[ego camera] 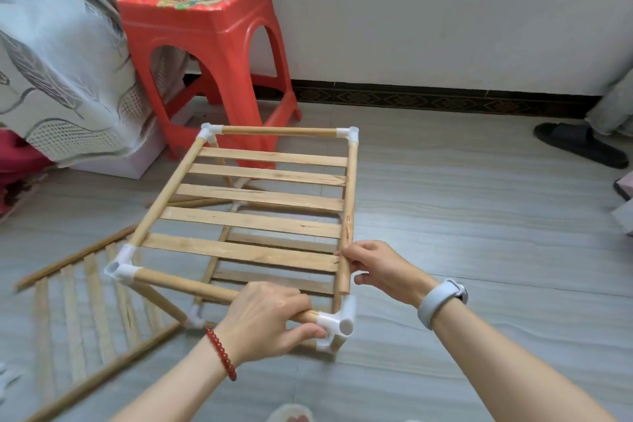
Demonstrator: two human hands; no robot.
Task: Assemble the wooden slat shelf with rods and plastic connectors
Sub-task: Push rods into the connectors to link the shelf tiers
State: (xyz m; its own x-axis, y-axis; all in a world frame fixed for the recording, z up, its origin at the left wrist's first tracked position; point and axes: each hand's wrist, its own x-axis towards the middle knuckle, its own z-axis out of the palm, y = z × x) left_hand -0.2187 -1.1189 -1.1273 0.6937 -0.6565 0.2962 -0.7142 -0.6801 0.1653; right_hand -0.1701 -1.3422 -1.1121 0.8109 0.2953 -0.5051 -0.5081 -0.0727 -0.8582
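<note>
- Fingers of the left hand [265, 319] are wrapped around the near horizontal round wooden rod [191, 285], just left of the near-right white plastic corner connector [337, 325]; the thumb rests against the connector's body.
- Fingers of the right hand [380, 267] pinch the right-hand side rod of the light wooden slat panel [260, 197] close to its near end [343, 284].
- Step in hand, as judged: joining the slat panel's near-right corner. The side rod end hangs free, just above and apart from the connector's open socket.
- Panel position: raised at the top of the partly built frame. Its far two corners and near-left corner sit in white connectors; a lower slat tier shows beneath.
- Next move calls for lining the rod end up with the open socket, bracing the connector with the left hand and pushing the rod home. A skewed entry is likely to jam.
- Another slat panel [85, 312] lies flat on the grey floor [479, 216] at near left.
- Containers: no box, bin or tray can be identified; a red plastic stool [205, 44] stands at the far left, with nothing resting on its seat.
</note>
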